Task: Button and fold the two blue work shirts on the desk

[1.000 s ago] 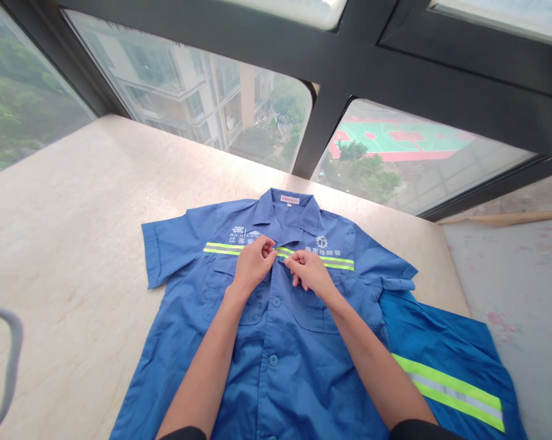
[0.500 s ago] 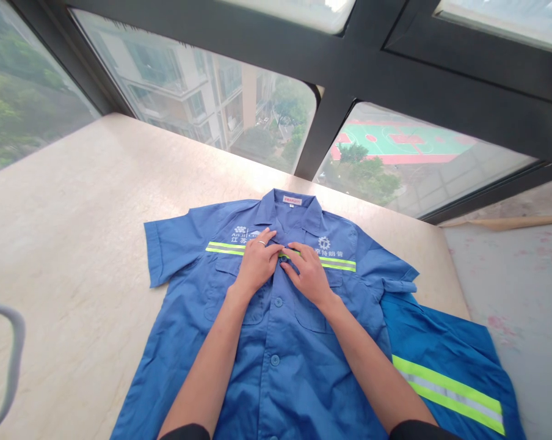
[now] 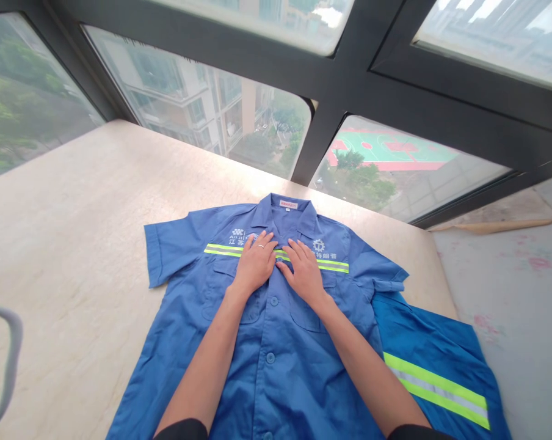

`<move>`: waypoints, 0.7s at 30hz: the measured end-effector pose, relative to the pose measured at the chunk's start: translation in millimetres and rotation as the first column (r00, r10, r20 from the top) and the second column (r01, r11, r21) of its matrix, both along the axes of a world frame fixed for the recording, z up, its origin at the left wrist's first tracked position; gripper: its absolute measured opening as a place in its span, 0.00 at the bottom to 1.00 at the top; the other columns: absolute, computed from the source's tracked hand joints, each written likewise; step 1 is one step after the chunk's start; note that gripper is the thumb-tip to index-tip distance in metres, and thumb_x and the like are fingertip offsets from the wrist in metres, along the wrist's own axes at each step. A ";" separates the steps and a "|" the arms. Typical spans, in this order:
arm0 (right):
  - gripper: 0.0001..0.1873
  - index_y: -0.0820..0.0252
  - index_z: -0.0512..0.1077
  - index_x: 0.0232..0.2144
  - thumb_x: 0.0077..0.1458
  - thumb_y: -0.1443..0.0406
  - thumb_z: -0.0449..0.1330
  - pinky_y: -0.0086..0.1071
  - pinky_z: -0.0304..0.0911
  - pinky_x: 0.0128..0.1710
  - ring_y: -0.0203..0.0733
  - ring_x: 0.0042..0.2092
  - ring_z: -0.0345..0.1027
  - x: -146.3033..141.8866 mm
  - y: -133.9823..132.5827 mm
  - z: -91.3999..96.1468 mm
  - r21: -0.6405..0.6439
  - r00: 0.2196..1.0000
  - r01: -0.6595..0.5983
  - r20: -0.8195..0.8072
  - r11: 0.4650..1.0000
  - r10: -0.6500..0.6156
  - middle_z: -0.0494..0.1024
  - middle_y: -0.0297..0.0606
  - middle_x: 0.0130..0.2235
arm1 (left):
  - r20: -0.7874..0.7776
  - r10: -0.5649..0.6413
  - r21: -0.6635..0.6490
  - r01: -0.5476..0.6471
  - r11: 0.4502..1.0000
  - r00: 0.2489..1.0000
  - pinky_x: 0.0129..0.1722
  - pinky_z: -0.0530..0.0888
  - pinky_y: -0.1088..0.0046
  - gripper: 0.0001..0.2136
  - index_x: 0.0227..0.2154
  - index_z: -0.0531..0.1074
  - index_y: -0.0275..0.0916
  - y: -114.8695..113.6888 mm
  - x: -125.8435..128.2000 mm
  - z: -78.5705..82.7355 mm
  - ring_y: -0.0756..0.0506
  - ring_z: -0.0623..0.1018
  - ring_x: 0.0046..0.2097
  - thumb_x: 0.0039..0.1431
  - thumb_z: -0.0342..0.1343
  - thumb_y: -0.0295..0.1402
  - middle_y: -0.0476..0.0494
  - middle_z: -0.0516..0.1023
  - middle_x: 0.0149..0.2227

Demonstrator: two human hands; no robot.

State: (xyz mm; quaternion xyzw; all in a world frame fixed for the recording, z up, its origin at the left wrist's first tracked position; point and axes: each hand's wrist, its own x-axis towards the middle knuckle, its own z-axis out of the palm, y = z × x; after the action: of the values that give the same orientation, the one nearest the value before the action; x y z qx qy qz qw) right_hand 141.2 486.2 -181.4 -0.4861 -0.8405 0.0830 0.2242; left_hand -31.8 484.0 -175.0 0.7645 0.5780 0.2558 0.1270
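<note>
A blue short-sleeved work shirt [image 3: 232, 360] lies face up, collar away from me, with a reflective yellow-green chest stripe and white printing. My left hand [image 3: 256, 261], a ring on one finger, rests flat on the chest just left of the front opening. On the other side, my right hand [image 3: 304, 269] lies with its fingers stretched over the stripe. A button [image 3: 278, 260] shows between the hands at stripe height; whether it is fastened I cannot tell. Lower down the placket are more buttons, among them one [image 3: 274, 301] below my hands.
Blue trousers or another garment [image 3: 434, 342] with wide reflective bands lies partly under the shirt at right. A grey curved bar [image 3: 13, 354] stands at the left edge. Dark window frames [image 3: 340, 79] border the pale stone sill [image 3: 65, 244]; a floral-patterned surface [image 3: 509, 293] is at right.
My fingers were bent together at the placket by the button; now they are straighter, flatter and slightly farther apart. The view has shifted a little.
</note>
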 end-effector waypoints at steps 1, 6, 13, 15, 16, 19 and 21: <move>0.23 0.61 0.68 0.56 0.64 0.56 0.53 0.52 0.52 0.62 0.56 0.64 0.54 0.2 0.6 -0.2 -0.002 1.000 -0.002 0.002 1.000 0.002 0.66 0.48 0.62 | -0.019 -0.002 0.007 0.003 1.000 1.000 0.66 0.50 0.52 0.17 0.54 0.70 0.38 0.1 0.3 -0.4 0.39 0.61 0.66 0.65 0.45 0.29 0.38 0.66 0.62; 0.23 0.62 0.67 0.57 0.64 0.56 0.54 0.51 0.50 0.64 0.54 0.64 0.53 0.9 3.7 0.1 -0.006 0.999 -0.026 0.026 1.000 0.026 0.65 0.48 0.62 | -0.085 0.002 0.031 0.001 1.000 0.996 0.66 0.52 0.50 0.19 0.57 0.68 0.37 2.0 1.5 -1.6 0.38 0.61 0.66 0.66 0.43 0.30 0.37 0.64 0.63; 0.23 0.63 0.68 0.56 0.64 0.56 0.54 0.49 0.49 0.64 0.54 0.63 0.52 -3.1 2.9 1.4 0.006 0.998 0.000 0.064 1.000 0.000 0.65 0.48 0.62 | -0.188 0.004 0.033 0.003 0.999 0.982 0.66 0.54 0.52 0.21 0.58 0.68 0.37 5.5 -0.4 -2.1 0.40 0.60 0.67 0.64 0.43 0.28 0.40 0.64 0.64; 0.24 0.63 0.68 0.57 0.64 0.56 0.54 0.49 0.48 0.64 0.54 0.64 0.52 -4.4 3.3 1.8 -0.004 0.998 0.005 0.068 1.000 -0.004 0.65 0.48 0.62 | -0.198 0.004 0.031 0.002 1.000 0.980 0.66 0.54 0.53 0.21 0.58 0.68 0.38 6.8 -0.6 -2.8 0.40 0.61 0.66 0.64 0.42 0.28 0.40 0.64 0.64; 0.24 0.63 0.67 0.57 0.64 0.56 0.54 0.49 0.48 0.65 0.54 0.64 0.52 -4.5 3.8 2.1 -0.014 0.998 0.005 0.070 1.000 -0.004 0.65 0.48 0.62 | -0.201 0.012 0.029 -0.006 1.000 0.980 0.66 0.54 0.53 0.21 0.58 0.69 0.38 7.5 -0.3 -3.0 0.41 0.61 0.66 0.65 0.42 0.29 0.41 0.64 0.64; 0.25 0.63 0.66 0.59 0.65 0.57 0.53 0.49 0.46 0.66 0.54 0.67 0.49 -0.4 4.0 3.6 -0.080 0.996 -0.019 0.088 0.997 0.026 0.61 0.47 0.65 | -0.223 0.049 0.022 -0.045 0.999 0.974 0.66 0.54 0.53 0.21 0.59 0.68 0.38 8.9 2.1 -3.5 0.41 0.61 0.66 0.68 0.40 0.34 0.40 0.63 0.65; 0.28 0.63 0.62 0.62 0.65 0.56 0.52 0.49 0.45 0.66 0.54 0.68 0.46 6.9 -0.2 5.3 -0.144 0.990 -0.061 0.118 0.988 0.079 0.57 0.47 0.67 | -0.257 0.057 0.012 -0.056 0.998 0.965 0.66 0.54 0.52 0.23 0.61 0.66 0.38 9.1 2.6 -3.4 0.39 0.60 0.67 0.69 0.39 0.40 0.39 0.61 0.66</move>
State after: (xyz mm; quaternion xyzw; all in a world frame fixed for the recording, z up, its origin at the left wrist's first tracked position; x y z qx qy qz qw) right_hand 148.1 486.0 -176.1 -0.4750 -0.8614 0.1195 0.1342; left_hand -29.2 493.1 -178.5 0.7748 0.6105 0.1590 0.0419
